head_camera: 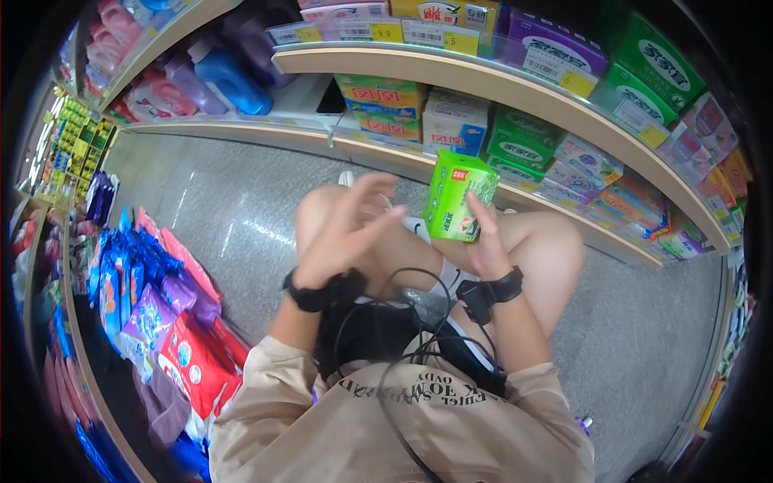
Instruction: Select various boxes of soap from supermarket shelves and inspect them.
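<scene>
My right hand [485, 241] grips a bright green printed pack [450, 199] near its lower right corner, the thumb lying across its front. The pack stands upright in front of the lower shelf [386, 145], above my bent knees. Off to its left, my left hand [347, 232] is raised over my left knee, slightly blurred, its fingers spread and nothing in them. Behind the pack, the lower shelf carries stacked green boxes [522, 139], a white-and-blue box [456, 121] and yellow-green boxes [380, 99].
An upper shelf [483, 63] with price tags juts out overhead. Detergent bottles [232, 78] stand at the far left of the lower shelf. Bagged detergent packs [196, 356] are heaped on my left. Black cables [416, 344] loop across my lap from the wrist straps [492, 293].
</scene>
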`<state>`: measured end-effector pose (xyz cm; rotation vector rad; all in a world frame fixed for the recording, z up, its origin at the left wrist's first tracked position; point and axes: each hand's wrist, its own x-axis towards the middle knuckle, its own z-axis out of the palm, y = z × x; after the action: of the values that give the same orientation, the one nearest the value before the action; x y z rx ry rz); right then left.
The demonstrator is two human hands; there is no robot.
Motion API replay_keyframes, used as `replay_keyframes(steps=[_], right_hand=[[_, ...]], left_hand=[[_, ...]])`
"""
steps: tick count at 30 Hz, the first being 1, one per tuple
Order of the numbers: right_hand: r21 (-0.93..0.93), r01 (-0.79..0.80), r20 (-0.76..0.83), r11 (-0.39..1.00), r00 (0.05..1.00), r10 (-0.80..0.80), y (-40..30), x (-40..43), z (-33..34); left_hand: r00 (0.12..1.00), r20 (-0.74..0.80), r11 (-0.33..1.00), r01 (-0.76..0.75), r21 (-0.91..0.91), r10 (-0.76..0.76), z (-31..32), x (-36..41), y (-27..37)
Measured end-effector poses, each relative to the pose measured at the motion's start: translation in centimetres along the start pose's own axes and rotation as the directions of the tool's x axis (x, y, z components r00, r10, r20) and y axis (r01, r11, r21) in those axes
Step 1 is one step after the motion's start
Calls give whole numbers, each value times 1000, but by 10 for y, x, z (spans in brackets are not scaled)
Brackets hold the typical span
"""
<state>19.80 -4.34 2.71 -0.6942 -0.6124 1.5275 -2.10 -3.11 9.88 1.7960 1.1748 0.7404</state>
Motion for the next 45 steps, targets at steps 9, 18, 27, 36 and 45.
replay_keyframes(steps=[9,18,27,36,45], right_hand=[[-412,171,15,895,983,-181,1,9,-7],[-483,112,-32,869,989,-145,11,11,6],[-452,102,-168,886,966,-197,20,14,-11],[-694,309,20,650,911,-412,12,7,-5],[-539,245,-17,806,954,-301,6,3,-3]], left_hand=[[991,110,760,12,-649,78,79,73,-47],[985,66,642,155,-751,-162,69,68,-60],[988,3,918,-140,-371,152,70,68,-64],[983,149,812,3,-584,104,72,68,-70],[915,-215,857,-396,-329,340,73,67,-70]])
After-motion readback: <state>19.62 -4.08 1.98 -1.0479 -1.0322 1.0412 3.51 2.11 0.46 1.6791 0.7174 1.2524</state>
